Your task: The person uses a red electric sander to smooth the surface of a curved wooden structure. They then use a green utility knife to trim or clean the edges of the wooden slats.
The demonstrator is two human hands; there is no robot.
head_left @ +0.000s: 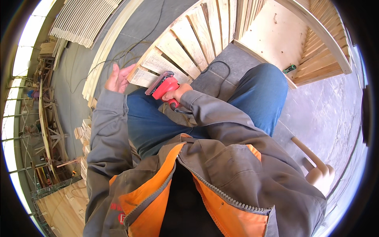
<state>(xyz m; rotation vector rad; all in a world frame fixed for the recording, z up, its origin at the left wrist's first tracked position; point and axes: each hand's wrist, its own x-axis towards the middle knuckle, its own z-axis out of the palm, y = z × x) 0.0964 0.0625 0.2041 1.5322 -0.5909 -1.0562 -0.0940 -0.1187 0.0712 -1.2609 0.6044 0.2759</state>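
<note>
My right hand (180, 92) is wrapped round the grip of a red electric sander (166, 85) with a dark cord. Its flat pad faces the near end of a slatted wooden panel (185, 41), right at the slats. Just left of the panel's near corner is my left hand (118, 78), open with the thumb raised and the palm showing. Some of its fingertips reach the panel's edge; whether they press on it I cannot tell. The panel slants away between my bent knees and the far side, its pale slats separated by dark gaps.
A wooden crate-like frame (272, 29) with slatted sides stands far right, a small green-and-black tool (289, 69) at its edge. A wooden-handled mallet (308, 152) is at right. Long boards (108, 47), stacked slats (83, 19) and loose cables (128, 51) lie on the left.
</note>
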